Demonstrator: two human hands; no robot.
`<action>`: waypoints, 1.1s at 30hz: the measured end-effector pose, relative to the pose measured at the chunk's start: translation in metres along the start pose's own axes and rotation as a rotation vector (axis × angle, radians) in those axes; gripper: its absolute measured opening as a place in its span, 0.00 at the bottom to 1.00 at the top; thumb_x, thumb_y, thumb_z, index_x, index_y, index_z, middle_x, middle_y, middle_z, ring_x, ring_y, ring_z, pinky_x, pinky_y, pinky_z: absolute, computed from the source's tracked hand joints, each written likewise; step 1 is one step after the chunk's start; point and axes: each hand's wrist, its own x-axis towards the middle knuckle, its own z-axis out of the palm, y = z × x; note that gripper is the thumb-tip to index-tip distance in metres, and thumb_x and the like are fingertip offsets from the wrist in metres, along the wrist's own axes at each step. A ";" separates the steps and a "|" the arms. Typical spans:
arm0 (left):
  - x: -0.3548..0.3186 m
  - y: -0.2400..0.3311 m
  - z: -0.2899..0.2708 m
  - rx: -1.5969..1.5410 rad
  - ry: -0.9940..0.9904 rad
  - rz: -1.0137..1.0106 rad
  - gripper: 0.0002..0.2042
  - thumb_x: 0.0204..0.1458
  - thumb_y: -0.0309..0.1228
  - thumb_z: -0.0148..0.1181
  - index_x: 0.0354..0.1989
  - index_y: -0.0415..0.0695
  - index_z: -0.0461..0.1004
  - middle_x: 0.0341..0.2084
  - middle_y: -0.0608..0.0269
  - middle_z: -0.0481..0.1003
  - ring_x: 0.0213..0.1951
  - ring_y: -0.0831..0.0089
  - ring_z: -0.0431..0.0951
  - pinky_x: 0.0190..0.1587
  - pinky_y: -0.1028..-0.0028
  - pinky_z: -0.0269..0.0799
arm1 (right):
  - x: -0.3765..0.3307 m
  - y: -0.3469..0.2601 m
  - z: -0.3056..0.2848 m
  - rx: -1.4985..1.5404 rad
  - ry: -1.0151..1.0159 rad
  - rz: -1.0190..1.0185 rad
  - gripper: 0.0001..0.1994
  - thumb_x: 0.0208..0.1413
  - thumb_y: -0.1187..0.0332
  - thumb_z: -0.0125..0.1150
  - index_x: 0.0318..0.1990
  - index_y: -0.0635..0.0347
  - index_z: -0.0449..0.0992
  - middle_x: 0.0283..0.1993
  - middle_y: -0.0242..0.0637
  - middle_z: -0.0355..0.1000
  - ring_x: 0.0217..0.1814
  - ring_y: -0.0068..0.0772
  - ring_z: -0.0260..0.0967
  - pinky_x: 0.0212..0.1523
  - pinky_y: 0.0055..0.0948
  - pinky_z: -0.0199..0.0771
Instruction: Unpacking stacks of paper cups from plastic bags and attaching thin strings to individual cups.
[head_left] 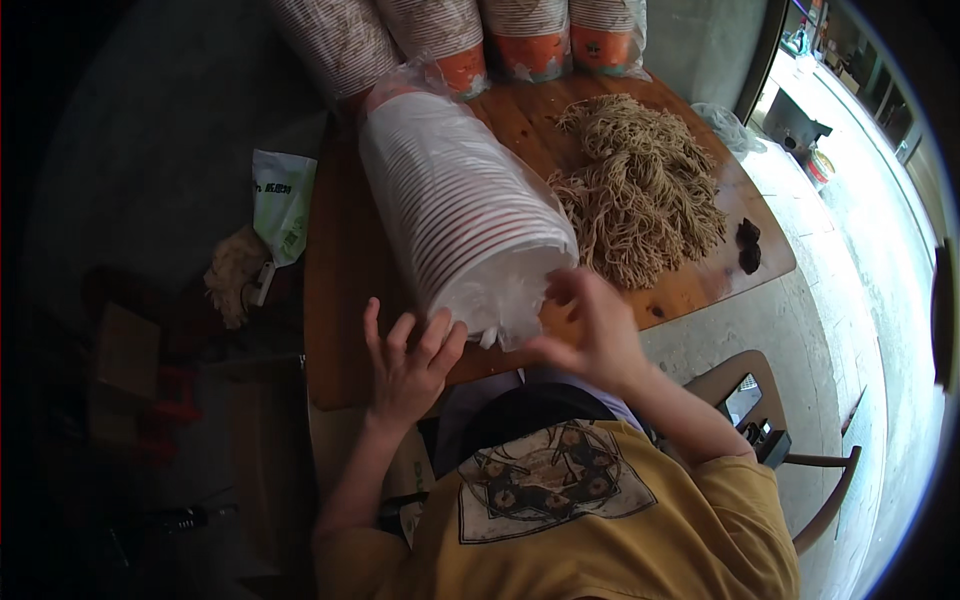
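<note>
A long stack of nested white paper cups or tubs (pixel 455 190) with thin red rims lies in a clear plastic bag, its open end toward me. The bag's gathered, knotted-looking end (pixel 488 338) hangs at the near side of the stack. My left hand (pixel 412 362) is at the lower left of that end, fingers spread, fingertips at the bag's edge. On the other side my right hand (pixel 597 330) is open, with thumb and fingers apart and slightly blurred; whether it touches the plastic is hard to tell. Neither hand visibly grips anything.
The stack lies on a wooden table (pixel 345 330) beside a heap of tan knotted strings (pixel 650 190) and a small dark object (pixel 748 245). Several more bagged stacks (pixel 527 45) stand at the back. A chair (pixel 775 400) holds a phone (pixel 742 398); a green-white packet (pixel 284 205) sits left.
</note>
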 end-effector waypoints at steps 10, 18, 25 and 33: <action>0.027 0.050 -0.002 -0.371 0.032 -0.053 0.23 0.48 0.25 0.58 0.55 0.42 0.65 0.56 0.57 0.63 0.59 0.60 0.61 0.59 0.60 0.60 | -0.010 -0.015 0.005 0.157 -0.134 0.046 0.06 0.53 0.71 0.57 0.36 0.62 0.69 0.40 0.46 0.64 0.39 0.52 0.67 0.36 0.40 0.70; 0.051 0.046 -0.001 -0.797 0.201 -0.009 0.24 0.35 0.18 0.66 0.44 0.42 0.65 0.46 0.55 0.70 0.47 0.54 0.73 0.48 0.60 0.71 | -0.021 -0.028 -0.026 0.156 -0.094 -0.065 0.07 0.54 0.74 0.55 0.40 0.61 0.66 0.39 0.45 0.63 0.38 0.53 0.67 0.37 0.39 0.70; 0.059 0.056 -0.015 -0.931 0.174 0.040 0.20 0.38 0.18 0.64 0.41 0.42 0.65 0.41 0.57 0.71 0.39 0.57 0.74 0.40 0.63 0.74 | -0.013 -0.040 -0.043 0.194 -0.116 -0.150 0.06 0.54 0.74 0.57 0.37 0.63 0.67 0.37 0.44 0.64 0.36 0.51 0.68 0.35 0.37 0.70; 0.055 0.064 0.004 -0.699 0.285 0.138 0.14 0.43 0.25 0.57 0.40 0.45 0.65 0.37 0.57 0.71 0.32 0.63 0.74 0.31 0.69 0.73 | -0.010 -0.027 -0.038 0.481 -0.133 0.116 0.05 0.58 0.70 0.54 0.36 0.63 0.68 0.32 0.39 0.69 0.34 0.31 0.68 0.38 0.27 0.68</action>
